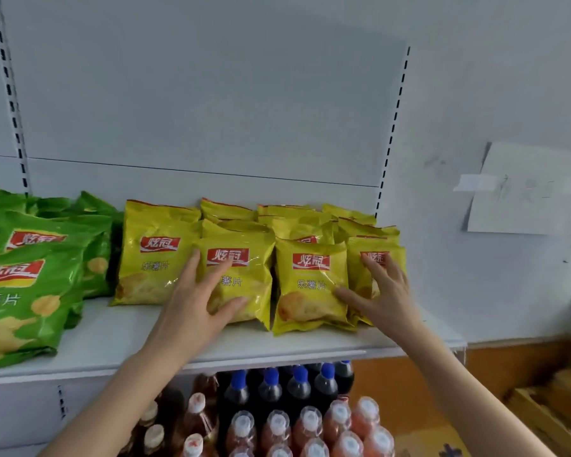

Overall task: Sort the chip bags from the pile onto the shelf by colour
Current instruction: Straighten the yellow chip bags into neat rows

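Note:
Several yellow chip bags (pixel 155 255) stand in rows on the white shelf (pixel 112 338), filling its middle and right. Green chip bags (pixel 23 291) are grouped at the left end. My left hand (pixel 198 301) lies with spread, straight fingers against the front of one yellow bag (pixel 244 291), thumb under its lower part. My right hand (pixel 381 291) touches the rightmost front yellow bag (pixel 365 258) with straight fingers, its thumb reaching onto the neighbouring yellow bag (pixel 310 282). Neither hand grips a bag.
Below the shelf stand dark cola bottles with blue caps (pixel 271 387), pink drink bottles (pixel 310 427) and brown tea bottles (pixel 192 420). A taped paper sheet (pixel 521 189) hangs on the wall at right. Wooden slats (pixel 554 400) lie at the lower right.

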A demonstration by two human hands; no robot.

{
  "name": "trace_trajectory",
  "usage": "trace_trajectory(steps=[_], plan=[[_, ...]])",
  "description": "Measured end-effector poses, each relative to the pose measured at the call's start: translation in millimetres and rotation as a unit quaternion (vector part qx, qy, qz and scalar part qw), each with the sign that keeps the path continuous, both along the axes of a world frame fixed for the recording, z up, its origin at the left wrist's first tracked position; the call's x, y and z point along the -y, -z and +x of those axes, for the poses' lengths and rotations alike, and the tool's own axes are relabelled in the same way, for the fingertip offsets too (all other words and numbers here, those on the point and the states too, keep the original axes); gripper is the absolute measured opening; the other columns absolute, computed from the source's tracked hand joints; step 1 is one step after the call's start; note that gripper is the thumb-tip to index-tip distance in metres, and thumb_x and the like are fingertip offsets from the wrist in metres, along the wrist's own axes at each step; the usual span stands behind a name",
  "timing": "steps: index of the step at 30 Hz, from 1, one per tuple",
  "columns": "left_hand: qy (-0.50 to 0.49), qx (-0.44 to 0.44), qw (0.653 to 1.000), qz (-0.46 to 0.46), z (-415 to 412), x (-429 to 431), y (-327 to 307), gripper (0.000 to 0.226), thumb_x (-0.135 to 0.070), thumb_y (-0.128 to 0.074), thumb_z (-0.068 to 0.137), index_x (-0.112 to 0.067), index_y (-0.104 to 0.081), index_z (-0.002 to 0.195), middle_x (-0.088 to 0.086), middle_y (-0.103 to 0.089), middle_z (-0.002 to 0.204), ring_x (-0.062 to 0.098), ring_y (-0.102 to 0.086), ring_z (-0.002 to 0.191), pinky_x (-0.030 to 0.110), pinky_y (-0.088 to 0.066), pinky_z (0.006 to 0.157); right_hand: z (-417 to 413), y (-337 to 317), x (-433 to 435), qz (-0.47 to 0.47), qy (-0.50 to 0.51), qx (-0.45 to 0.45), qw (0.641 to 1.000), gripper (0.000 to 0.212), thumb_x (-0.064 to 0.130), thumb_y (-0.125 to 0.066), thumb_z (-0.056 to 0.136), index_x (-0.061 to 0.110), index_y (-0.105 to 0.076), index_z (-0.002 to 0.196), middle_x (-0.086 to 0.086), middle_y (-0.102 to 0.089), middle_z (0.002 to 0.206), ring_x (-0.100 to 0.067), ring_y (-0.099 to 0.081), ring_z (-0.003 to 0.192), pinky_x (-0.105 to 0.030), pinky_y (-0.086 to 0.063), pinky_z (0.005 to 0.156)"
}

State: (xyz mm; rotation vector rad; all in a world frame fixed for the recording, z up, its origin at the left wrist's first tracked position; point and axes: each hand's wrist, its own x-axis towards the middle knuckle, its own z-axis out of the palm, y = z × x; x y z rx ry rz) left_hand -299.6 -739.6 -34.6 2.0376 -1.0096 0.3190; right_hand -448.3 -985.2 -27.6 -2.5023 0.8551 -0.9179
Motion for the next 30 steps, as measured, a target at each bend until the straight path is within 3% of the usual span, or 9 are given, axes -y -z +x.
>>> trace_trajectory(steps=[8,14,17,23,27,30], plan=[[-0.014,0.063,0.998,-0.018,13.1,13.4,8.4,0.07,-0.059,-0.061,0.077,-0.026,-0.048,0.138,0.017,-0.008,0.157,0.034,-0.01,0.145,0.049,-0.02,0.112,6.9,3.4,12.9,-0.022,-0.018,0.035,0.999,0.084,0.061,-0.062,0.073,0.035,-0.026,0.145,-0.005,-0.006,0.157,-0.023,-0.002,0.144,-0.044,-0.014,0.116],[-0.006,0.063,0.998,-0.015,14.0,9.3,13.1,0.079,-0.076,-0.053,0.073,-0.031,-0.046,0.138,0.012,-0.007,0.158,0.029,-0.008,0.145,0.052,-0.021,0.113,2.7,9.0,15.3,-0.032,-0.02,0.054,0.998,0.085,0.063,-0.06,0.071,0.035,-0.027,0.144,-0.005,-0.01,0.157,-0.022,-0.004,0.144,-0.042,-0.014,0.115],[-0.008,0.051,0.999,-0.01,14.6,9.6,9.2,0.075,-0.058,-0.054,0.071,-0.032,-0.042,0.14,0.006,-0.003,0.158,0.027,-0.006,0.146,0.051,-0.019,0.115,1.5,8.6,15.2,-0.034,-0.018,0.073,0.997,0.088,0.068,-0.053,0.066,0.035,-0.029,0.143,-0.005,-0.015,0.156,-0.021,-0.006,0.144,-0.042,-0.016,0.114],[-0.002,0.058,0.998,0.0,20.3,4.5,8.6,0.07,-0.058,-0.06,0.076,-0.034,-0.042,0.14,0.006,-0.006,0.158,0.028,-0.008,0.146,0.05,-0.019,0.114,-0.1,7.9,13.3,-0.05,-0.012,0.087,0.995,0.084,0.068,-0.048,0.064,0.032,-0.039,0.14,-0.007,-0.023,0.154,-0.022,-0.01,0.144,-0.042,-0.018,0.113],[0.007,0.066,0.998,0.008,24.0,6.3,4.7,0.061,-0.035,-0.069,0.083,-0.034,-0.042,0.138,0.004,-0.004,0.158,0.027,-0.008,0.146,0.046,-0.018,0.114,-0.3,9.9,13.3,-0.051,-0.013,0.091,0.994,0.078,0.063,-0.055,0.071,0.033,-0.037,0.14,-0.006,-0.021,0.154,-0.023,-0.011,0.143,-0.043,-0.018,0.113],[0.015,0.053,0.998,0.011,21.9,10.5,3.2,0.057,-0.034,-0.067,0.084,-0.038,-0.041,0.135,0.002,-0.001,0.159,0.023,-0.004,0.147,0.043,-0.015,0.115,0.7,12.1,12.7,-0.06,-0.01,0.082,0.995,0.076,0.059,-0.059,0.074,0.03,-0.038,0.141,-0.007,-0.02,0.154,-0.023,-0.01,0.143,-0.043,-0.017,0.114]])
